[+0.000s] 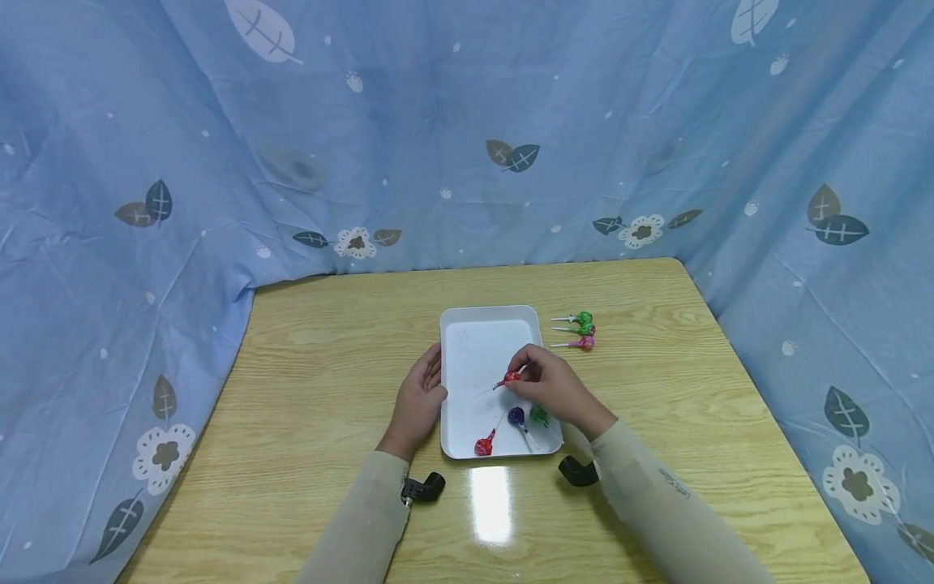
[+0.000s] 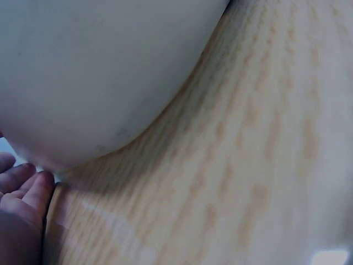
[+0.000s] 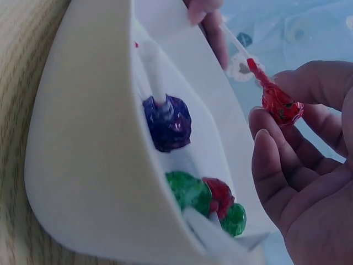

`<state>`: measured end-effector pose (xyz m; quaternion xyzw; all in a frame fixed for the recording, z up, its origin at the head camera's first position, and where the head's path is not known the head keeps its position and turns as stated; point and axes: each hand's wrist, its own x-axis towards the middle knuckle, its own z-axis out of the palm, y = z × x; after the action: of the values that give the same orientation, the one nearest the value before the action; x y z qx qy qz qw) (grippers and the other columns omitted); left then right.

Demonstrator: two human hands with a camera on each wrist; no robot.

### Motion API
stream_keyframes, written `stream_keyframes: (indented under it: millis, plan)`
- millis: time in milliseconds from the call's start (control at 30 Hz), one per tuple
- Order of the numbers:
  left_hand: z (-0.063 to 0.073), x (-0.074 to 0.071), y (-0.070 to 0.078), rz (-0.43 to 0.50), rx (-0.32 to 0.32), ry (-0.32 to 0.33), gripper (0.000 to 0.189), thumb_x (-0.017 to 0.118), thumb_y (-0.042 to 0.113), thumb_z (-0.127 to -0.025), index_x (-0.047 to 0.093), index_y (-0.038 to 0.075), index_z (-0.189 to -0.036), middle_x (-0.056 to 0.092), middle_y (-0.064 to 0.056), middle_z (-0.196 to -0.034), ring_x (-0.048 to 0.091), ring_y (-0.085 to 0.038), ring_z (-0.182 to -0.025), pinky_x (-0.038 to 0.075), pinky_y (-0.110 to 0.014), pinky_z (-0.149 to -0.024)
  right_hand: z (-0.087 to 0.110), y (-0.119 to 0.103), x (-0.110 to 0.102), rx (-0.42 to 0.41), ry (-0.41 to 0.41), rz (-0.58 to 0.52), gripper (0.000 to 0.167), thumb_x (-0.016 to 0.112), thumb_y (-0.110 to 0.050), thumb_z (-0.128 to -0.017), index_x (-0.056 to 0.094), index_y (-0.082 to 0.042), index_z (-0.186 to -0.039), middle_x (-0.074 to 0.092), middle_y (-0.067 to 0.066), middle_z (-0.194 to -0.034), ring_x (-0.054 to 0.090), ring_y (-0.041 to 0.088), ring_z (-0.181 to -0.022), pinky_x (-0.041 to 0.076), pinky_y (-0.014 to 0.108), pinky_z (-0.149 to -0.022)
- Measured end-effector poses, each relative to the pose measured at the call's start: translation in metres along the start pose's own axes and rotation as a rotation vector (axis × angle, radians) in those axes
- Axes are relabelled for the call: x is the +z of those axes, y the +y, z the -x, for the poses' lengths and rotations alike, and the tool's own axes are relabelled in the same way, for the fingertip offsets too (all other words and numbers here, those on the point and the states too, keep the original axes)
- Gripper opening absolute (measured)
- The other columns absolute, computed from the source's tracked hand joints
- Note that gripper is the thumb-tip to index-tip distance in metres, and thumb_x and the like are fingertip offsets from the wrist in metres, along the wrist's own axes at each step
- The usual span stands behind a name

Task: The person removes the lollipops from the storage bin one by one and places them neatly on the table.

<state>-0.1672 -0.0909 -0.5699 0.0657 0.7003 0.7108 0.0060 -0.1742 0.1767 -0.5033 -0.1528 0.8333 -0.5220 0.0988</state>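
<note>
A white tray (image 1: 481, 324) stands on the wooden table. My left hand (image 1: 421, 399) lies along its left wall, thumb over the rim and fingers against the outside. Over the tray, my right hand (image 1: 552, 388) pinches a red-wrapped lollipop (image 3: 280, 104) by its candy head between thumb and fingers, its white stick pointing left. In the tray's near part lie another red lollipop (image 1: 485, 444), a dark purple lollipop (image 3: 168, 122) and green-wrapped lollipops (image 3: 188, 189), one of them with a red patch. The left wrist view shows mostly the tray's outer wall (image 2: 99, 72) and my left fingertips.
Right of the tray, two green lollipops (image 1: 584, 329) and a pink lollipop (image 1: 586, 344) lie in a row, sticks to the left. Wooden tabletop (image 1: 328, 365) surrounds the tray. A blue patterned curtain (image 1: 409, 146) hangs behind the table and at both sides.
</note>
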Motion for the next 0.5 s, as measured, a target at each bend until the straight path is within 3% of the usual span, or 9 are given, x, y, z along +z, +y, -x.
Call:
stream_keyframes:
  millis: [267, 500]
  plan:
    - [-0.001, 0.0, 0.0, 0.019, 0.012, -0.02, 0.078, 0.042, -0.015, -0.093, 0.033, -0.001, -0.169, 0.04, -0.018, -0.169, 0.04, -0.026, -0.155, 0.037, -0.029, -0.122, 0.004, 0.008, -0.008, 0.036, 0.035, -0.063, 0.02, 0.08, -0.004, -0.097, 0.066, -0.005, -0.11, 0.069, 0.01, -0.094, 0.065, 0.026, -0.081, 0.058, 0.028, -0.066]
    - [-0.001, 0.0, 0.0, 0.023, 0.004, -0.014, 0.078, 0.043, -0.016, -0.093, 0.034, 0.0, -0.169, 0.041, -0.016, -0.169, 0.041, -0.025, -0.154, 0.038, -0.028, -0.122, 0.005, 0.012, -0.013, 0.055, 0.101, -0.045, 0.021, 0.081, -0.005, -0.097, 0.067, -0.005, -0.113, 0.069, 0.009, -0.101, 0.066, 0.027, -0.088, 0.06, 0.028, -0.074]
